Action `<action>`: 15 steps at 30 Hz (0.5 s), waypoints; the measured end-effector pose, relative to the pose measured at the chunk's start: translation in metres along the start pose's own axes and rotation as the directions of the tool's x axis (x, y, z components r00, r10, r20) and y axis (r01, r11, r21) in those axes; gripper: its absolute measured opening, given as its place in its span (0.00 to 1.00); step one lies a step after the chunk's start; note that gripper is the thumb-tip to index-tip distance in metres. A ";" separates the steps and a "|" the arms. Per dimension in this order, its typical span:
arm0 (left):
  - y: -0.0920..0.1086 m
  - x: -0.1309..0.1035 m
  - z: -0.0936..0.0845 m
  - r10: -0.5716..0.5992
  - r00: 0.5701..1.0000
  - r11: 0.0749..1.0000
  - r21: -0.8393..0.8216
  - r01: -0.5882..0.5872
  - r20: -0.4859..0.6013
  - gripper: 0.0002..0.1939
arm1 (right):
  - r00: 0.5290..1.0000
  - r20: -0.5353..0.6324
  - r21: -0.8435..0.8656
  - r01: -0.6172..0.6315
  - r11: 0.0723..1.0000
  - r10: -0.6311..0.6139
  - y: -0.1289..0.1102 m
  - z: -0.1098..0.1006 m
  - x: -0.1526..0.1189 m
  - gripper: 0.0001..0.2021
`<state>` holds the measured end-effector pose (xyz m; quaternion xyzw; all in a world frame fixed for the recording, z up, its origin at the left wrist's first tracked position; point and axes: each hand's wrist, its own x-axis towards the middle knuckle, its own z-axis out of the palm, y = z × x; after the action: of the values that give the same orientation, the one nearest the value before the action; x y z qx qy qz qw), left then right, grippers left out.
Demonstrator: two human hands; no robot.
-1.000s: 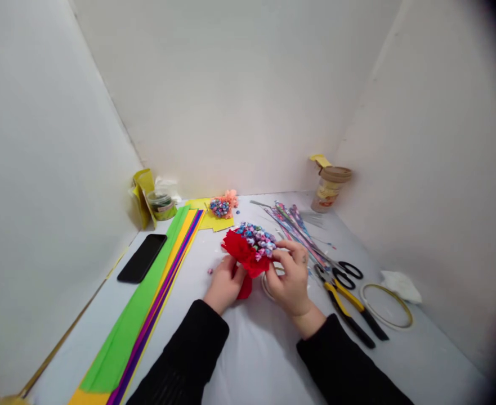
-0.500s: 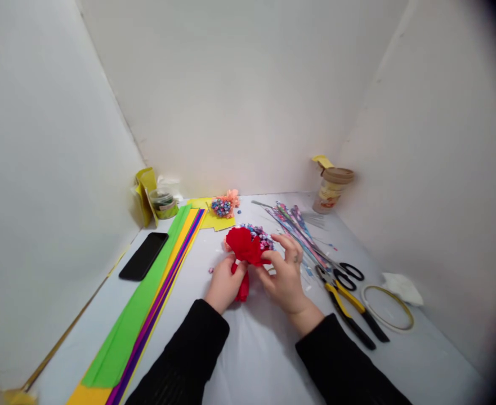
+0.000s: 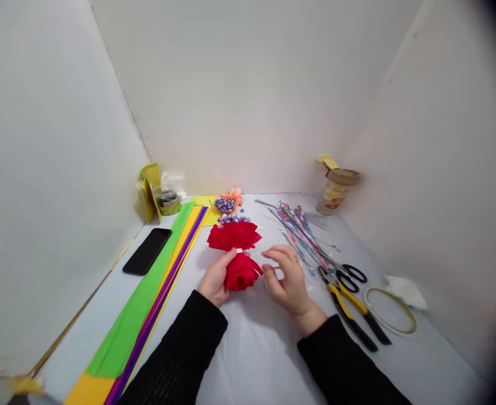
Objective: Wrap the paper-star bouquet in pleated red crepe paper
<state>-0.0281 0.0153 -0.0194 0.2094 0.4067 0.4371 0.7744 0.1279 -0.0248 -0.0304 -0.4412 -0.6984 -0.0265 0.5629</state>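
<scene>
Red crepe paper [image 3: 234, 235] is gathered at a white band [image 3: 239, 251], fanning out above it and bunching into a rounded, rose-like lower part [image 3: 242, 273]. My left hand [image 3: 216, 277] grips it from the left near the band. Just to its right, my right hand [image 3: 287, 278] is raised with thumb and fingers curved and apart; no object shows between them. Behind the red paper are small blue and purple beads or buds [image 3: 233, 219], partly hidden by it.
Green paper strips [image 3: 146, 292] and a black phone [image 3: 147, 251] lie on the left. On the right are pliers [image 3: 351, 312], scissors [image 3: 351, 275], a tape ring [image 3: 412, 320], patterned strips [image 3: 300, 225] and a cup [image 3: 337, 191]. A peach flower [image 3: 235, 198] rests at the back.
The red paper has turned, so its white band and rounded lower part now show. My right hand has come away from it to the right. The view has shifted slightly.
</scene>
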 end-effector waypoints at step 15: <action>0.011 0.004 -0.005 -0.045 0.999 0.981 -0.190 0.043 -0.007 0.15 | 0.952 0.272 0.334 -0.230 0.914 0.140 -0.010 0.003 -0.004 0.08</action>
<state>-0.0362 0.0243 -0.0165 0.1231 0.3719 0.4576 0.7982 0.1193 -0.0319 -0.0301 -0.3945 -0.7094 0.2104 0.5449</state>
